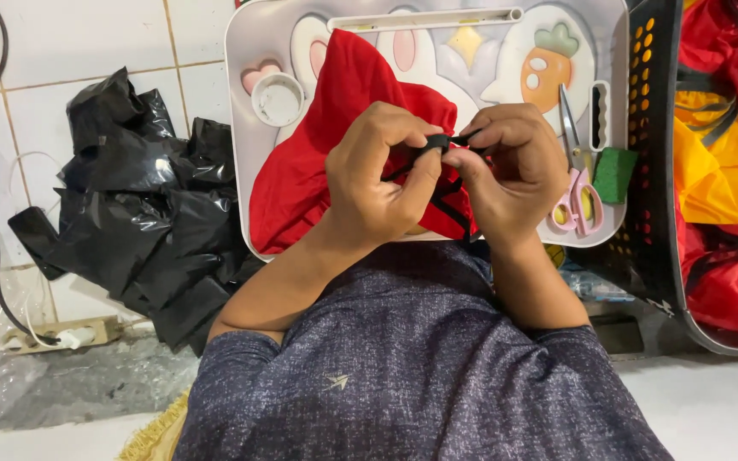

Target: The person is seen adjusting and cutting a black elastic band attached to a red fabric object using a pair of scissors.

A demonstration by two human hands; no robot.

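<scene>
While both forearms reach forward over the lap, left hand (377,183) and right hand (510,166) pinching a black strap (437,142) between fingertips, red cloth (318,162) beneath on a white lap tray (245,102), pink scissors (578,201) and green block (615,174) at right, black plastic bags (143,205) left, dark basket (655,154) of red and yellow fabric right.

Left hand (377,183), right hand (510,166) together, pinching (fingertips meeting).

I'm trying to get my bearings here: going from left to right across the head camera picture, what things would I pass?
Power strip → black plastic bags → red cloth → left hand → right hand → pink scissors → green block → black basket holding red and yellow fabric.
</scene>
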